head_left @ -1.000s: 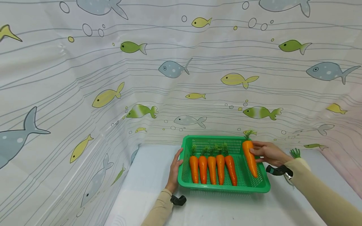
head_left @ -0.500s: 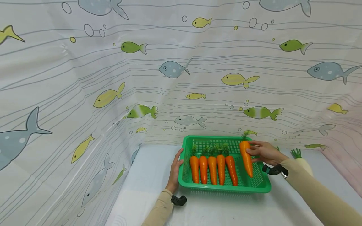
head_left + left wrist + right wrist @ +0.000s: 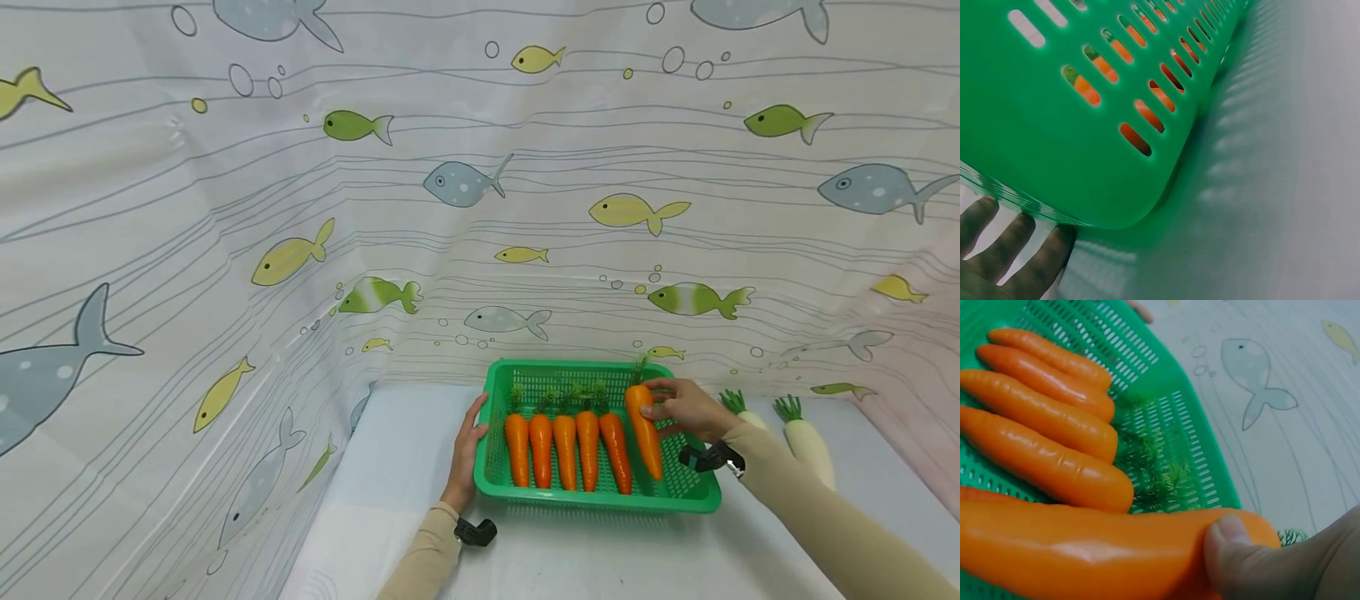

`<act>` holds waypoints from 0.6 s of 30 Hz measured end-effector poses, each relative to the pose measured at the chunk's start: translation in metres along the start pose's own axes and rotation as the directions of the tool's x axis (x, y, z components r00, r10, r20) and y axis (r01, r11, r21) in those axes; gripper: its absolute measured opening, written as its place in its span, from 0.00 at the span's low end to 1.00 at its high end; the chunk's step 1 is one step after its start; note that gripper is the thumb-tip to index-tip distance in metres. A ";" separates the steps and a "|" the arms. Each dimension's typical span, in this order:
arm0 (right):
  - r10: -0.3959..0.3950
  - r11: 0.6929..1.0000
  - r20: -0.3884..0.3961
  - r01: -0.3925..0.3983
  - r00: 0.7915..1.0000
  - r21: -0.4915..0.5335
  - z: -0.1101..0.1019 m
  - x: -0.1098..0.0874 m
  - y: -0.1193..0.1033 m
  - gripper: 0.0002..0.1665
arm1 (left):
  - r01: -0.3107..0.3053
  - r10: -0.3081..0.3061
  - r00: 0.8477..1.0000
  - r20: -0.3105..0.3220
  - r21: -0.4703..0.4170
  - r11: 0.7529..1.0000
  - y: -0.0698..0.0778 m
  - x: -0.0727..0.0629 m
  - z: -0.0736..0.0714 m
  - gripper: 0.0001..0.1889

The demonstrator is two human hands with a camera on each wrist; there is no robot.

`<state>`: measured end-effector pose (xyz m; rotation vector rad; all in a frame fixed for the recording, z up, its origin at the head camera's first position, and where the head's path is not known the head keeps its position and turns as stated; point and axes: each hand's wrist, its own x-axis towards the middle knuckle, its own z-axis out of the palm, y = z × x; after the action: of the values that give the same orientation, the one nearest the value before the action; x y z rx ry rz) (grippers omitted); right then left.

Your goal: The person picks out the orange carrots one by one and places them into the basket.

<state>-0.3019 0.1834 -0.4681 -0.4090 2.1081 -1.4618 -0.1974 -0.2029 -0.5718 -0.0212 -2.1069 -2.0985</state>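
My right hand (image 3: pixel 686 408) pinches an orange carrot (image 3: pixel 643 433) with a leafy green top, thumb across its upper end. The carrot hangs tip down over the right part of a green slotted plastic basket (image 3: pixel 600 497). To its left, several carrots (image 3: pixel 565 450) lie side by side in the basket, tips toward me. In the right wrist view the thumb (image 3: pixel 1229 550) presses on the held carrot (image 3: pixel 1097 547). My left hand (image 3: pixel 462 458) rests against the basket's left side, its fingers (image 3: pixel 1007 247) fairly straight at the rim in the left wrist view.
Two white radishes (image 3: pixel 810 450) with green stalks lie on the white table (image 3: pixel 555 554) right of the basket, partly behind the right forearm (image 3: pixel 817 508). A fish-printed sheet (image 3: pixel 480 283) rises behind the table and along the left side.
The right hand has moved left with the carrot, bringing it closer to the row in the basket. More of the radishes now shows behind the right arm. The left hand stays put.
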 end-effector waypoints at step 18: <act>0.043 0.981 -0.040 -0.050 0.998 -0.190 0.017 0.004 -0.011 0.38 | -0.018 0.018 1.000 0.006 0.016 1.000 -0.001 0.000 0.000 0.30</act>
<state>-0.2958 0.1647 -0.4638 -0.4048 2.2805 -1.2541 -0.1975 -0.2024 -0.5727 -0.0440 -2.1187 -2.0730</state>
